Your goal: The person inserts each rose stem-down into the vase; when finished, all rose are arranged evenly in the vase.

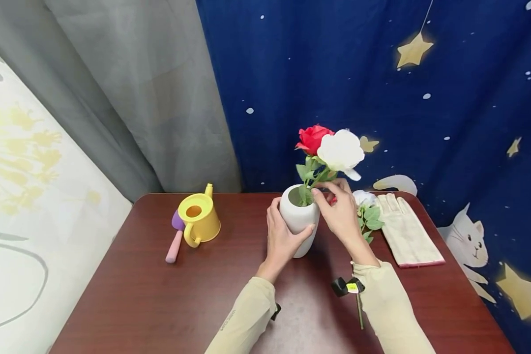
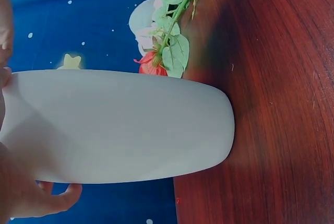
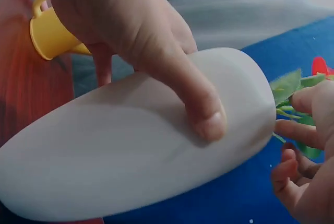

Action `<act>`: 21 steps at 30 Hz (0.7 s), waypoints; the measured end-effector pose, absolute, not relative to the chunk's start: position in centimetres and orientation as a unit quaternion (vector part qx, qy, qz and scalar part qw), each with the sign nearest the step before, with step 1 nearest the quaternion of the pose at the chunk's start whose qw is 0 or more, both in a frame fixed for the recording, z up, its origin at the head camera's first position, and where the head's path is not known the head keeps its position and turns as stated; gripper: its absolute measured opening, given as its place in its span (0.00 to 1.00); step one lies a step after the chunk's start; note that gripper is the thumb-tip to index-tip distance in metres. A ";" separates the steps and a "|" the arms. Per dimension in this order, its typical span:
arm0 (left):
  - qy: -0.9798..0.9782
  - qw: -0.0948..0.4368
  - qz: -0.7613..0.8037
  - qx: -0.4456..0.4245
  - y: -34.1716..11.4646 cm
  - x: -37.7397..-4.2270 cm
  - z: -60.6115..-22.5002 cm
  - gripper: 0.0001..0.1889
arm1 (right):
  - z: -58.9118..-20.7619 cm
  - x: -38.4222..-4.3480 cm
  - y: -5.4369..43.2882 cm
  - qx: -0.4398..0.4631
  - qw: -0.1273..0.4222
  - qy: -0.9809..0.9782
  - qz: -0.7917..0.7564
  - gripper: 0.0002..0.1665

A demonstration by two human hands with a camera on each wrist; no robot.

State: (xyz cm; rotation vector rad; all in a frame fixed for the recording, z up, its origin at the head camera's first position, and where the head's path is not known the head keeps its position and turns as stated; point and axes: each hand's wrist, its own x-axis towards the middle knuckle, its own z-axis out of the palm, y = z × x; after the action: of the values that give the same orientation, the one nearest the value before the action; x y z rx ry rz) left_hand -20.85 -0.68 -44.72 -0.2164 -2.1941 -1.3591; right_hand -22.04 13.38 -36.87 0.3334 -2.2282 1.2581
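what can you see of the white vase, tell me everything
The white vase is smooth and plain, ceramic by its look, with rounded shoulders, a body narrowing to the base and an open round mouth facing up. The left hand grips its upper body. Green leaves reach into the mouth; near the rim, the right hand pinches a flower stem. It is over the table; whether its base touches is unclear.

A grey curtain meets a blue curtain — behind a reddish-brown table.
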 end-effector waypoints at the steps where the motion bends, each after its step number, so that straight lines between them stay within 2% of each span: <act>1: -0.815 0.274 -0.505 -0.079 -0.7 -20.8 -44.7 0.49 | -36.9 -22.0 13.6 0.127 0.272 -0.829 0.472 0.13; 12: -0.818 0.262 -0.507 -0.067 -0.7 -20.7 -44.7 0.50 | -39.4 -21.6 16.8 0.055 0.253 -0.792 0.553 0.08; 21: -0.820 0.251 -0.512 -0.054 -0.5 -20.5 -44.4 0.50 | -45.5 -22.1 21.7 -0.006 0.125 -0.908 0.400 0.12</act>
State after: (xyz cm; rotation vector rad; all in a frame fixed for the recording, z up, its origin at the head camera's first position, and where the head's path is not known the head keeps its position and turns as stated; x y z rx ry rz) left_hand -20.48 -0.50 -44.44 -0.1473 -2.2309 -1.3932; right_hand -22.09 21.74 -45.53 -0.0175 -2.6464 1.1653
